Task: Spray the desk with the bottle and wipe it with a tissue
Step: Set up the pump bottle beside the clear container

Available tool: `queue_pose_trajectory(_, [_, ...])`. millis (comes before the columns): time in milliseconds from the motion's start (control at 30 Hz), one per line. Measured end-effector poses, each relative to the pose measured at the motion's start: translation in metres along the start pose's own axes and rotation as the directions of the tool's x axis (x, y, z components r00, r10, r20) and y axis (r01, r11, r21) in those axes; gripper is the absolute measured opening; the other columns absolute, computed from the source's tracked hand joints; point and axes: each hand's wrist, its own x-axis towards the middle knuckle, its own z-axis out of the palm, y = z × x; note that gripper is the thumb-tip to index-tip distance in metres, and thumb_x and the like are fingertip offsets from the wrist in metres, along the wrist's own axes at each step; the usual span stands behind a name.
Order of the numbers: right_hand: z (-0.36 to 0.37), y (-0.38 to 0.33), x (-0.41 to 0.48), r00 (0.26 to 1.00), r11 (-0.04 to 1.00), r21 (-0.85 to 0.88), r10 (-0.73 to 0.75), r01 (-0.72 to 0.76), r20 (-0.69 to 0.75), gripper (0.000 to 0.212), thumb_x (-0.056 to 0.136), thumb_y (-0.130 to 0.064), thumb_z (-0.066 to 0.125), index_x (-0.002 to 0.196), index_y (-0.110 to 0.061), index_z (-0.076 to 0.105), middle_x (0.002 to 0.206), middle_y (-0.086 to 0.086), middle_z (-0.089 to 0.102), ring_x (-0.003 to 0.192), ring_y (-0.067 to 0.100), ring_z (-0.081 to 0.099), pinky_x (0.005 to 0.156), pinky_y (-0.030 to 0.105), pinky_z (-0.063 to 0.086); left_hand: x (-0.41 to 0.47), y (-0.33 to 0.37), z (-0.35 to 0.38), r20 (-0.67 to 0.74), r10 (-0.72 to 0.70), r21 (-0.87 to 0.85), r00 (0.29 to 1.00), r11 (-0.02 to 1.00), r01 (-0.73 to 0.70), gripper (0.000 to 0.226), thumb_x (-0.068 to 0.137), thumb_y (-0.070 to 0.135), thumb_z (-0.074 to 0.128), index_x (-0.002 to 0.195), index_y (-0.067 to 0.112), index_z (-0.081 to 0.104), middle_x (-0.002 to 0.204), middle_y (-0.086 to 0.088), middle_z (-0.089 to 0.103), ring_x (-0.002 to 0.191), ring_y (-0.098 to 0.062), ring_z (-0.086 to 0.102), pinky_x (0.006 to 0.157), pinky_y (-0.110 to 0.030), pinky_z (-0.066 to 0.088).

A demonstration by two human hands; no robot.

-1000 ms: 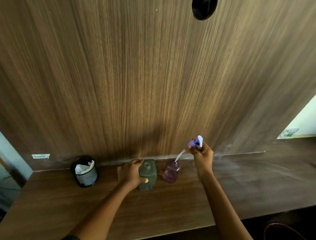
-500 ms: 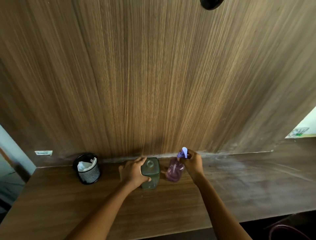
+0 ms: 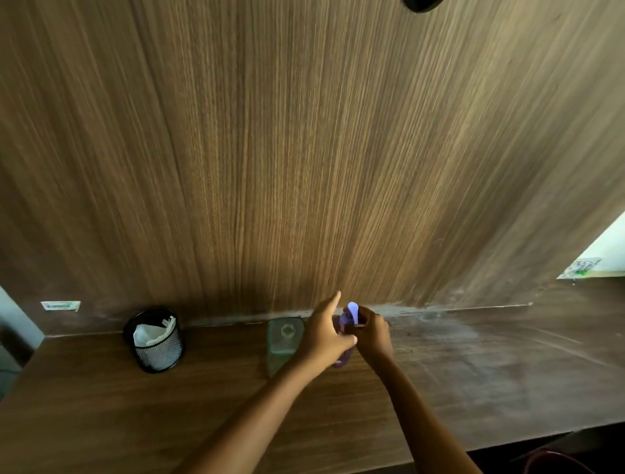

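At the back of the counter [image 3: 473,379], close to the wood wall panel, the purple spray bottle [image 3: 342,357] is standing. The right hand [image 3: 372,333] is gripping its sprayer head; the left hand [image 3: 324,338] is pinching the bottle's neck, forefinger extended. Just left of the bottle a green container [image 3: 282,341] is sitting, a mesh cup [image 3: 157,340] farther left.

1. The spray bottle [image 3: 342,359] is mostly hidden behind both hands; only its purple head and a sliver of its body show.
2. The left hand [image 3: 324,338] covers the green container's [image 3: 282,338] right side.
3. The black disc [image 3: 421,3] is cut by the top edge.
4. The wall label [image 3: 61,305] is unreadable.
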Motion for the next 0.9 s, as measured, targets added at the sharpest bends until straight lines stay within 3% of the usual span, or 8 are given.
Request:
queue_pose_trajectory(100, [-0.001,0.005,0.0,1.0,1.0,0.004,-0.027,0.027,0.004,0.01,0.076,0.0,0.063,0.081,-0.008,0.067,0.072,0.001,0.067,0.069,0.012,0.063,0.064,0.028,0.051,0.009,-0.002,0.022,0.058,-0.117,-0.055,0.991,0.991,0.12,0.092,0.077,0.0,0.062,0.148,0.03,0.012,0.142,-0.012,0.043,0.125,-0.029,0.049,0.097,-0.041,0.05])
queue_pose_trajectory(200, [0.002,0.006,0.002,0.998,0.999,-0.007,-0.054,0.054,-0.016,0.007,0.078,-0.005,0.065,0.082,-0.01,0.067,0.073,0.0,0.068,0.071,0.013,0.065,0.065,0.026,0.052,0.023,-0.018,0.035,-0.023,-0.127,0.093,0.992,0.987,0.129,0.057,0.085,0.006,0.057,0.138,0.016,0.038,0.131,-0.009,0.051,0.117,-0.024,0.054,0.09,-0.03,0.046])
queue_pose_trajectory(267, [0.003,0.004,0.002,0.998,0.998,0.003,-0.056,0.057,-0.025,0.008,0.08,-0.007,0.066,0.084,-0.014,0.066,0.073,-0.005,0.066,0.072,0.009,0.064,0.065,0.02,0.051,0.02,-0.026,0.042,-0.096,-0.055,0.131,0.994,0.989,0.068,0.019,0.086,0.023,0.056,0.097,0.01,0.062,0.091,-0.008,0.064,0.08,-0.017,0.063,0.067,-0.023,0.045])
queue_pose_trajectory(367, [0.001,0.007,0.003,0.998,0.998,0.014,-0.057,0.057,-0.028,0.011,0.079,-0.009,0.068,0.083,-0.019,0.066,0.071,-0.01,0.066,0.072,0.007,0.065,0.067,0.024,0.054,0.022,-0.032,0.046,-0.25,-0.029,0.124,0.968,0.99,0.062,0.033,0.096,0.025,0.043,0.065,0.021,0.053,0.059,0.005,0.058,0.057,-0.009,0.057,0.051,-0.014,0.041])
queue_pose_trajectory(500, [0.004,0.008,0.006,0.998,1.0,0.003,0.002,-0.002,-0.058,0.013,0.074,-0.013,0.073,0.077,-0.02,0.063,0.072,-0.007,0.067,0.07,0.007,0.065,0.064,0.025,0.053,0.016,-0.025,0.041,-0.238,-0.022,0.048,0.971,0.998,0.035,0.022,0.092,0.016,0.054,0.071,0.023,0.05,0.063,0.014,0.052,0.061,0.003,0.055,0.053,-0.007,0.041])
queue_pose_trajectory(633, [0.008,0.005,0.006,0.995,0.998,-0.011,0.06,-0.061,-0.078,0.024,0.073,-0.019,0.075,0.075,-0.028,0.052,0.075,-0.007,0.065,0.071,0.007,0.064,0.066,0.027,0.055,0.013,-0.017,0.04,-0.279,-0.071,-0.07,0.958,0.996,0.053,0.035,0.093,0.007,0.051,0.064,0.025,0.044,0.06,0.012,0.048,0.056,0.024,0.049,0.055,0.0,0.039])
queue_pose_trajectory(767, [0.008,0.004,0.007,0.995,0.998,0.0,0.066,-0.066,-0.081,0.025,0.074,-0.018,0.076,0.083,-0.02,0.053,0.074,-0.01,0.061,0.067,0.001,0.058,0.056,0.011,0.042,0.013,-0.016,0.042,-0.278,-0.154,-0.278,0.948,0.958,0.074,0.027,0.096,0.011,0.041,0.076,0.015,0.058,0.068,0.009,0.058,0.063,0.004,0.059,0.054,-0.004,0.042])
queue_pose_trajectory(900, [-0.002,0.004,0.007,0.998,0.979,0.195,0.049,-0.054,0.033,0.034,0.073,-0.005,0.075,0.099,-0.016,0.056,0.083,-0.002,0.068,0.075,0.006,0.065,0.06,0.013,0.049,0.015,-0.021,0.044,-0.287,-0.139,-0.291,0.948,0.955,0.052,0.017,0.094,0.01,0.05,0.085,0.018,0.061,0.072,0.013,0.06,0.073,-0.002,0.059,0.056,-0.001,0.042])
